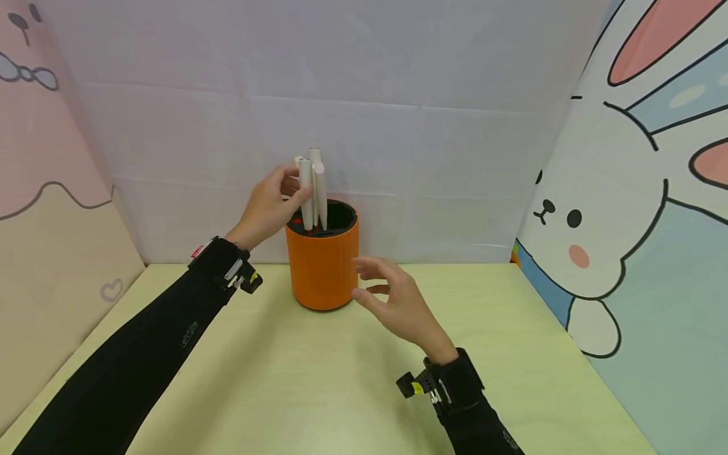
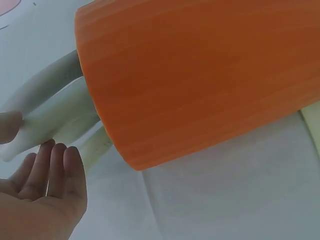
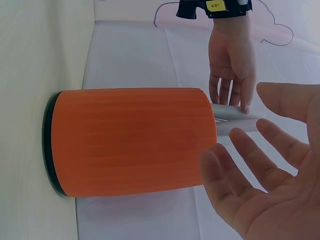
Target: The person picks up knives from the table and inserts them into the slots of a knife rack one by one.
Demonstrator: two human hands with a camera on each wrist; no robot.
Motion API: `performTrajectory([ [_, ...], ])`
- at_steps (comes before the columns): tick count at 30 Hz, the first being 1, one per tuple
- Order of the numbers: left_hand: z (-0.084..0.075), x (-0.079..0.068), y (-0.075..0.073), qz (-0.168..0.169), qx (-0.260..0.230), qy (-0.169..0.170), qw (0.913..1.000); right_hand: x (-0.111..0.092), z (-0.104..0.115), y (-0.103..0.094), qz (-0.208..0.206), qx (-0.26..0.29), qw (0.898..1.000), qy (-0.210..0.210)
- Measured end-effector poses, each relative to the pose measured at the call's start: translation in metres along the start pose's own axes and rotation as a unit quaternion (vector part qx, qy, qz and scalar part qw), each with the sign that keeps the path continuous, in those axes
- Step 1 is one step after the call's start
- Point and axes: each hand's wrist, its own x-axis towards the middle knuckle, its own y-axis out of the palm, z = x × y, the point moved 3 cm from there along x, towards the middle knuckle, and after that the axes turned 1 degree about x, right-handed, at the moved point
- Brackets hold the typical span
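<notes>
An orange round pen holder (image 1: 323, 272) with a black inside stands upright on the table. Several slim white pens (image 1: 321, 189) rise out of its left part, their tops well above the rim. My left hand (image 1: 266, 207) pinches at the upper part of the nearest pen, thumb in front and fingers behind. In the left wrist view the thumb (image 2: 9, 127) and the fingertips lie on opposite sides of the pale pens (image 2: 55, 110). My right hand (image 1: 402, 306) is beside the holder's right side, fingers spread and loosely bent, with nothing in it.
The pale yellow-green table (image 1: 273, 379) runs back to a creased white sheet (image 1: 455, 183). A cartoon rabbit panel (image 1: 603, 234) rises along the right edge, and a pink and cream panel (image 1: 62, 240) along the left. Each wrist wears a black band with a small camera.
</notes>
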Motion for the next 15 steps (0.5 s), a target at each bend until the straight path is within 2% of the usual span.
performTrajectory([
  [7,0.003,-0.020,-0.009,-0.008,0.006,-0.008,0.9999,-0.006,0.005,-0.011,-0.008,-0.023,1.000,0.009],
  [15,0.005,-0.065,-0.027,-0.045,0.043,0.011,0.9980,-0.026,-0.013,-0.040,-0.011,-0.058,0.998,0.024],
])
